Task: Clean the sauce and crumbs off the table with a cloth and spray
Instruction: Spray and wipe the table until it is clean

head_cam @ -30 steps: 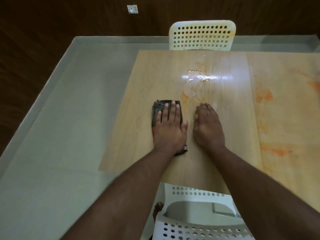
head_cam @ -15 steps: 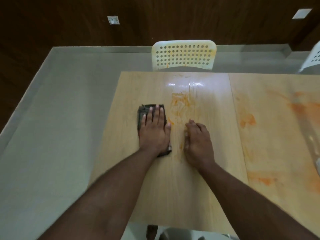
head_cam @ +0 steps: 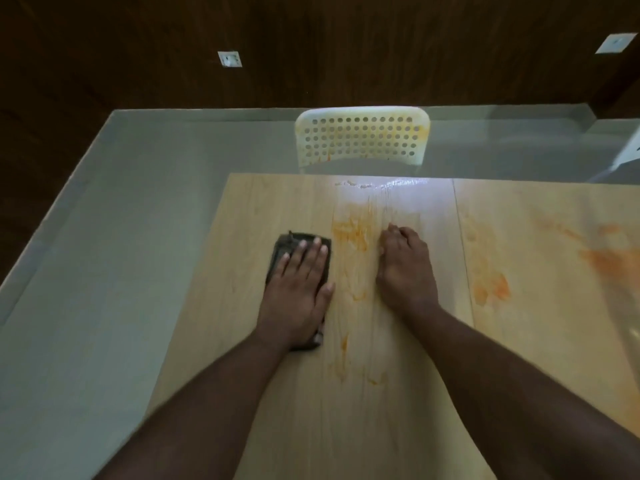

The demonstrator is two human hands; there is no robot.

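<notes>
A dark folded cloth (head_cam: pixel 284 245) lies on the light wooden table (head_cam: pixel 381 427), left of centre. My left hand (head_cam: pixel 298 289) presses flat on it with straight fingers. An orange sauce smear (head_cam: pixel 349 233) runs down the table between my hands. My right hand (head_cam: pixel 405 268) rests on the table to the right of the smear, its fingers bent under; it holds nothing that I can see. More orange sauce stains (head_cam: pixel 491 289) mark the right panel of the table. No spray bottle is in view.
A white perforated chair (head_cam: pixel 362 136), stained orange, stands at the table's far edge. Grey floor (head_cam: pixel 104 271) lies to the left, dark wooden wall behind. The right table panel has a large orange patch (head_cam: pixel 613 258).
My view has tilted up, so the table sits lower in frame. The left hand stays flat on the cloth; my right hand's fingers have bent under where they lay flat.
</notes>
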